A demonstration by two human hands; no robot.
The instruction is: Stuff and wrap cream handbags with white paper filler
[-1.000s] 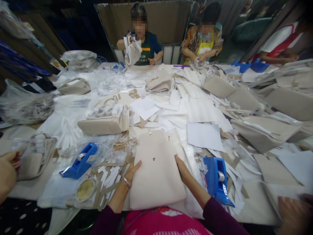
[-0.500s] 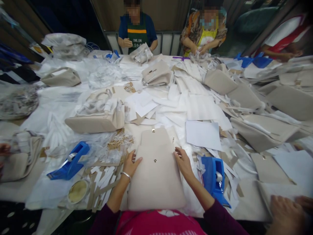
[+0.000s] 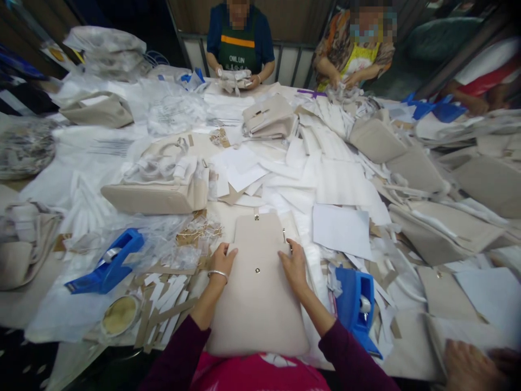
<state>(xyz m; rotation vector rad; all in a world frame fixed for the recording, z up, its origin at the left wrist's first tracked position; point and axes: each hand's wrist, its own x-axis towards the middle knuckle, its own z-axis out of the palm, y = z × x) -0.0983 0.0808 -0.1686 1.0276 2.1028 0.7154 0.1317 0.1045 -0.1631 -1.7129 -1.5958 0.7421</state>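
Cluttered table (image 3: pixel 409 355) | both hands (image 3: pixel 222 264) (image 3: pixel 293 266) pinching opposite edges of beige bag (image 3: pixel 258 309) | thumbs uppermost

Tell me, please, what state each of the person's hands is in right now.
Left hand: partly curled at the left edge of the beige handbag; grip cannot be told.
Right hand: partly curled at the handbag's right edge; grip cannot be told.

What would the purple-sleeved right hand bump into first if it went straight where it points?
Probably the small metal piece beside the bag flap: it shows just ahead of the right hand. I can't tell whether the hand would hit it or pass over.
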